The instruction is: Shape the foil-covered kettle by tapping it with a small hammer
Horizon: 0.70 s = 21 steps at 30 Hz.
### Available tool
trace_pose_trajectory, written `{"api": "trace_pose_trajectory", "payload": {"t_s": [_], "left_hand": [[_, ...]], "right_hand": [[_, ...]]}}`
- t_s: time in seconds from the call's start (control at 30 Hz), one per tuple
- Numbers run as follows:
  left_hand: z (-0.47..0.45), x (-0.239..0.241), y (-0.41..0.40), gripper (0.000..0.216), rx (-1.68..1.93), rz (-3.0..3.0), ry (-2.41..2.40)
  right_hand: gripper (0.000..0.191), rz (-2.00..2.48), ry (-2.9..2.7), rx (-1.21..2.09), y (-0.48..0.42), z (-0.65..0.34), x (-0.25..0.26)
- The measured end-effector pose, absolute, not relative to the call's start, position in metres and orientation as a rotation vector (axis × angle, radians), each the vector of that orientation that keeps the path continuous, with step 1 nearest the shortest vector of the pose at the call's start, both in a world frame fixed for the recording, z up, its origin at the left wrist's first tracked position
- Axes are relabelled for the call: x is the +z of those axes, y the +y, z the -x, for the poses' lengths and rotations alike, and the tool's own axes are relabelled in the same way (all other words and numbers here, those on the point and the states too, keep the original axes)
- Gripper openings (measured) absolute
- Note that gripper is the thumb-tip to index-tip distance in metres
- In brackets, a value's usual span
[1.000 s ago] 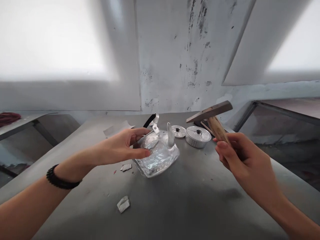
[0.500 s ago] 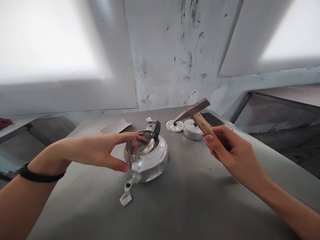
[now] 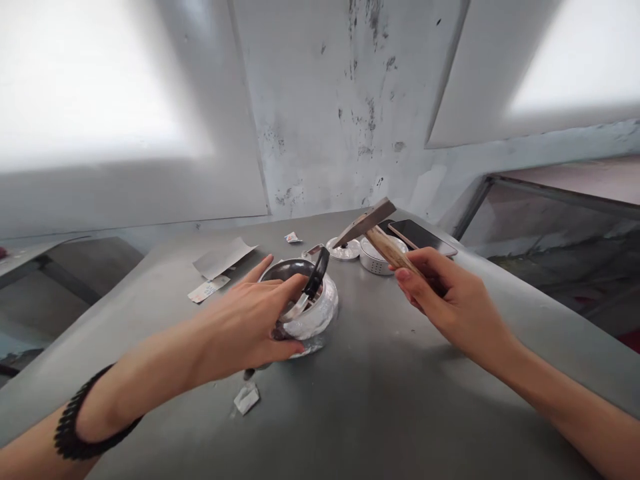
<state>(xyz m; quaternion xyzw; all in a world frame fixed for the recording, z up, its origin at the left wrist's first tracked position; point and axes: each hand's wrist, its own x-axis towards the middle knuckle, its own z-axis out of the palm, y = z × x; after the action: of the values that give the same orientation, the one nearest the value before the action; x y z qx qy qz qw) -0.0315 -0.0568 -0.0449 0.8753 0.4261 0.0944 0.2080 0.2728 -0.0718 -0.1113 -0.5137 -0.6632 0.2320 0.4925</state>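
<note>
A shiny metal kettle (image 3: pixel 323 317) without a lid on it stands on the grey table, its black-gripped handle (image 3: pixel 316 275) tilted up over the round opening. My left hand (image 3: pixel 255 317), with a black band at the wrist, lies over the near left rim. Its thumb rests along the kettle's side, other fingers spread across the opening, and it covers most of the spout. In my right hand (image 3: pixel 445 293) is a hammer (image 3: pixel 385 247), gripped by its wooden handle, the metal head raised towards the upper left, apart from the kettle.
Behind the hammer are a round metal lid (image 3: pixel 346 249), a perforated metal container (image 3: pixel 375 265) and a phone (image 3: pixel 423 238). Paper pieces (image 3: pixel 225 258) lie at the back left. A small white packet (image 3: pixel 247 398) sits near the spout. A blotched wall (image 3: pixel 325 133) rises behind.
My left hand has moved right and further over the kettle, its thumb now along the side and the spout mostly covered. The right hand still holds the hammer; the view has shifted slightly.
</note>
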Motion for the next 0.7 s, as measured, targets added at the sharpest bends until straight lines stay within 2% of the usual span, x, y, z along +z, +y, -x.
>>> {"api": "trace_pose_trajectory", "payload": {"t_s": [0.1, 0.23, 0.4, 0.5, 0.7], "left_hand": [[0.041, -0.038, -0.052, 0.062, 0.261, -2.503, 1.309], [0.059, -0.024, -0.043, 0.085, 0.307, -2.263, 1.372], [0.086, -0.022, -0.022, 0.078, 0.366, -1.916, 0.977], [0.098, -0.024, -0.011, 0.080, 0.301, -1.841, 0.884], [0.111, -0.007, -0.009, 0.051, 0.117, -1.972, 0.936]], "right_hand": [[0.036, 1.260, -1.607, 0.559, -0.071, -0.274, -0.113], [0.041, 1.226, -1.596, 0.657, -0.070, -0.275, -0.112], [0.050, 1.229, -1.603, 0.670, -0.071, -0.273, -0.111], [0.045, 1.233, -1.575, 0.616, -0.071, -0.274, -0.110], [0.032, 1.241, -1.567, 0.480, -0.073, -0.274, -0.108]]}}
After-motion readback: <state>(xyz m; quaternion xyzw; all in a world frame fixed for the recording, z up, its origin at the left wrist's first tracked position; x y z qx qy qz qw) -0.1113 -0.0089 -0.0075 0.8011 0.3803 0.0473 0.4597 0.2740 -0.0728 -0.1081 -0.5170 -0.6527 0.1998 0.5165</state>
